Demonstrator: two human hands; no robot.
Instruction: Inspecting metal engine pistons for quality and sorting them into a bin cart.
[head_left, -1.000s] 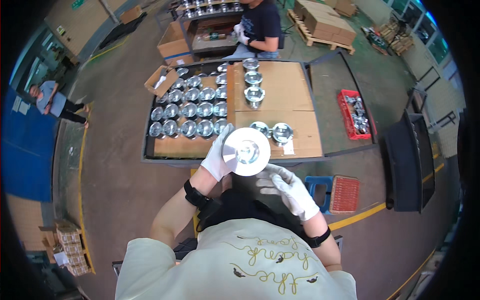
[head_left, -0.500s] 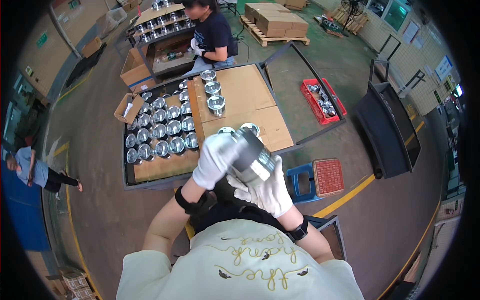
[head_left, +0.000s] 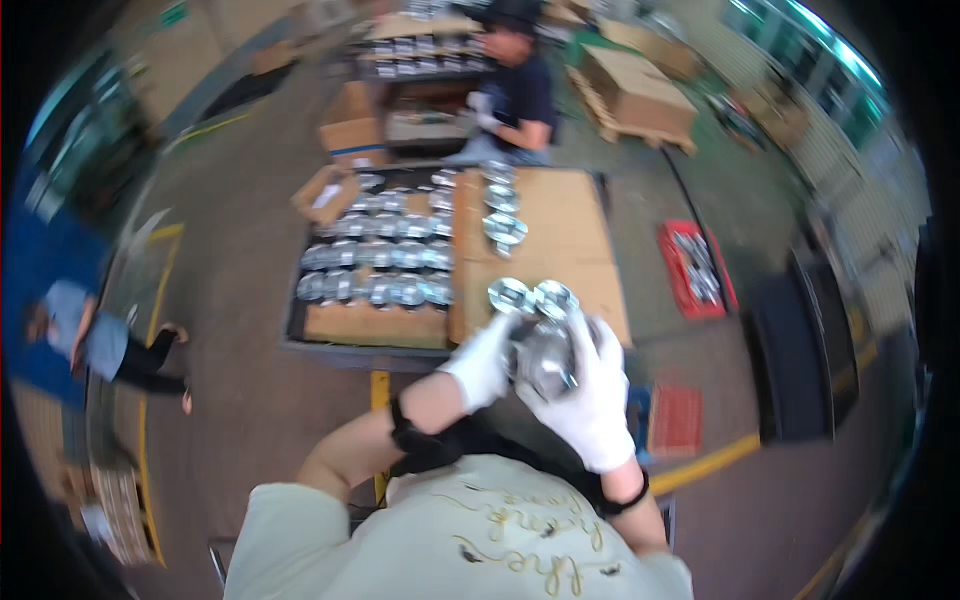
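Note:
Between my two white-gloved hands is a shiny silver piston, (head_left: 547,362) blurred by motion, held over the table's near edge. My left hand (head_left: 486,362) closes on its left side. My right hand (head_left: 594,405) wraps its right side, with the fingers pointing up along it. Just beyond the piston, two more pistons (head_left: 511,296) stand side by side on the cardboard. Farther back, a short row of pistons (head_left: 505,230) runs away from me along the board's left part. Rows of several pistons (head_left: 378,255) fill the table's left half.
The dark-framed table (head_left: 370,355) has a cardboard sheet (head_left: 560,225) on its right half. A small open carton (head_left: 326,194) sits at its far left corner. Right of it are a red crate (head_left: 697,270) of metal parts, a red-topped stool (head_left: 676,420) and a dark cart (head_left: 805,350). A co-worker (head_left: 515,90) is beyond the table.
The piston has turned in my hands, from its dark side showing to a shiny silver face. My left hand has come down from above to its left side. The whole view has shifted.

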